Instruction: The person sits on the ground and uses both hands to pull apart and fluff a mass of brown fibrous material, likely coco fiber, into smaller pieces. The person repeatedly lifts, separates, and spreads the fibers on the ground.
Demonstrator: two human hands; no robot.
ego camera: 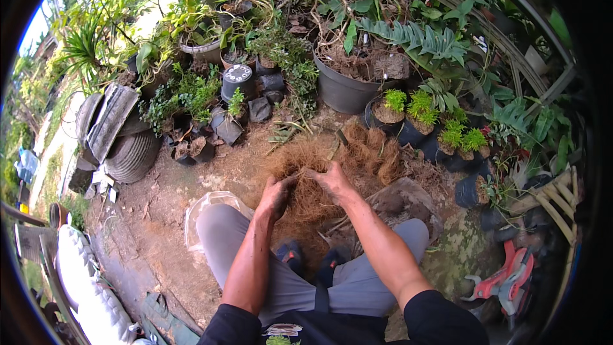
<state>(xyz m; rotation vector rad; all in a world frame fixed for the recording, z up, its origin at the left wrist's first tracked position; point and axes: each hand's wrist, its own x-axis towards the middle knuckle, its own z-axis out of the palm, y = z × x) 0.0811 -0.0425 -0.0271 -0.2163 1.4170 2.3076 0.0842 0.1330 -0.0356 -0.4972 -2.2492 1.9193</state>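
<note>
Brown coconut fibre lies in a loose heap between my knees and in front of my feet. My left hand, dark with soil, has its fingers curled at the heap's left side. From the right, my right hand reaches in, fingertips on the fibre and thumb raised. Both hands hold strands of it between them. More clumps of fibre lie just beyond, to the right. A clear plastic bag with dark material is by my right knee, and another clear plastic sheet is beside my left knee.
A large black pot stands ahead among smaller potted plants. Seedlings in black bags line the right side. Stacked grey pots are at the left, white sacks lower left. A red and grey metal tool lies lower right.
</note>
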